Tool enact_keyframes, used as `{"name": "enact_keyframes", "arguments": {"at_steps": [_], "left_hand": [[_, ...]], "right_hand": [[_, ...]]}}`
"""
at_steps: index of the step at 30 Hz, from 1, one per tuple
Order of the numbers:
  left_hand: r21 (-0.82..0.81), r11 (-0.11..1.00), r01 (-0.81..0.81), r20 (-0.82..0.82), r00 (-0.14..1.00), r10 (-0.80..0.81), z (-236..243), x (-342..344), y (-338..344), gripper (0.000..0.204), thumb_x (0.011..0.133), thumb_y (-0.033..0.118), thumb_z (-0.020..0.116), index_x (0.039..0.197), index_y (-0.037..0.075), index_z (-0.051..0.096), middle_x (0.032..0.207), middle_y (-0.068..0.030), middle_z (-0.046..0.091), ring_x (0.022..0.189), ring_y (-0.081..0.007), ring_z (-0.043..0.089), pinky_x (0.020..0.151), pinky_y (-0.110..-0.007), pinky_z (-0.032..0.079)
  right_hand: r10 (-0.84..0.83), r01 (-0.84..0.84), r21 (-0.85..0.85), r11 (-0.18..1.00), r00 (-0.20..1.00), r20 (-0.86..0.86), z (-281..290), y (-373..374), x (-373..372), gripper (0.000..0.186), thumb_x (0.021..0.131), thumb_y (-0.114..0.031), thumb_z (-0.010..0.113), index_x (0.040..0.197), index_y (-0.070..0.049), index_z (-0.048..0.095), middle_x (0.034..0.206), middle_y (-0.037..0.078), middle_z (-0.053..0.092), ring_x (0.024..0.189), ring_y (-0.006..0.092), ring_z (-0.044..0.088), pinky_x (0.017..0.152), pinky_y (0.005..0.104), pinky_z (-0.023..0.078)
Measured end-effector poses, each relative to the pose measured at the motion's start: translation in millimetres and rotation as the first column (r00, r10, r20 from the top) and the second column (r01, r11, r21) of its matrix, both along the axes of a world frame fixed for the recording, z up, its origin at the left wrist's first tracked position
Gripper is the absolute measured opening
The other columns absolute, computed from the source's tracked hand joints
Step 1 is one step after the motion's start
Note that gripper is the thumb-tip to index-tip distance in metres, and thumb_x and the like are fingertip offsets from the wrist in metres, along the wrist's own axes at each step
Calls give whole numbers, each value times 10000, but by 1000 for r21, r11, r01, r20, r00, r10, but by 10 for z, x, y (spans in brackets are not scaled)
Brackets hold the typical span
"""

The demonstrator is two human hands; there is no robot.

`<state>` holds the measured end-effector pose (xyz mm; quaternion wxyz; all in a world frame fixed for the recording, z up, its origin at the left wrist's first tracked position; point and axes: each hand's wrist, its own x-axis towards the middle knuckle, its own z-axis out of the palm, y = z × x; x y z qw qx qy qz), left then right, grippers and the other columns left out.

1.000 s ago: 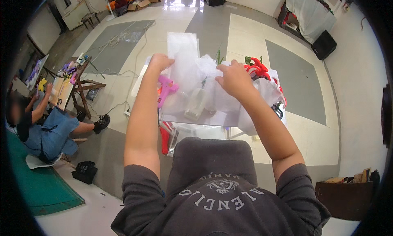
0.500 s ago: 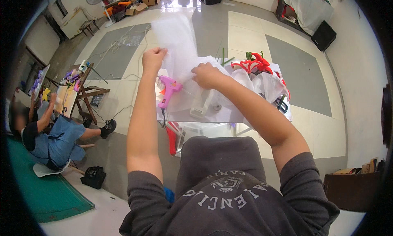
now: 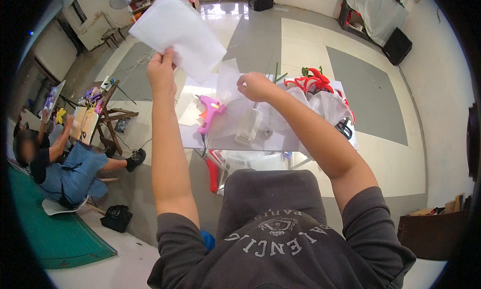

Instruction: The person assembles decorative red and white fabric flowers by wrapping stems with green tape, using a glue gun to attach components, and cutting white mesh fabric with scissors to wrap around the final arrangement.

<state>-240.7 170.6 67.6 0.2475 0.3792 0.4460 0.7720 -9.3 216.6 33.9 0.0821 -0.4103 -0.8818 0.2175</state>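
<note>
My left hand is closed on a folded white gauzy sheet, raised at upper left beyond the table's edge. My right hand is closed at the edge of a thinner translucent sheet above the white table. Below the hands lie a pink glue gun with a cord, a clear tape dispenser and more pale gauze. Red fabric flowers wrapped in white gauze sit at the right, with black-handled scissors beside them. Green stems stand at the back.
At left, a seated co-worker works at a wooden table holding flower pieces. A grey chair back is before me. A black speaker stands at back right, a brown box at lower right, and cables cross the floor.
My left hand has moved up and leftward, lifting the white sheet off to the upper left, away from the translucent one. My right hand has risen slightly and stays over the table.
</note>
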Motion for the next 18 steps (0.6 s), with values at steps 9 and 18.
{"name": "enact_keyframes", "arguments": {"at_steps": [9, 18], "left_hand": [[141, 980, 143, 188, 968, -168, 162, 81, -572, 215, 845, 56, 573, 1043, 18, 497, 956, -69, 591, 830, -155, 578, 738, -291, 490], [206, 955, 214, 119, 963, -242, 241, 711, -842, 153, 829, 42, 592, 938, 77, 490, 867, -20, 599, 818, -121, 579, 709, -240, 479]], "right_hand": [[-125, -176, -232, 957, 472, -873, 507, -368, 52, 485, 837, -315, 599, 1203, -17, 482, 1085, 135, 570, 943, 193, 572, 778, 327, 486], [-314, -447, -395, 802, 248, -917, 742, -974, 450, 409, 819, -175, 615, 1170, 1, 501, 993, 106, 592, 888, 148, 579, 747, 302, 500]]}}
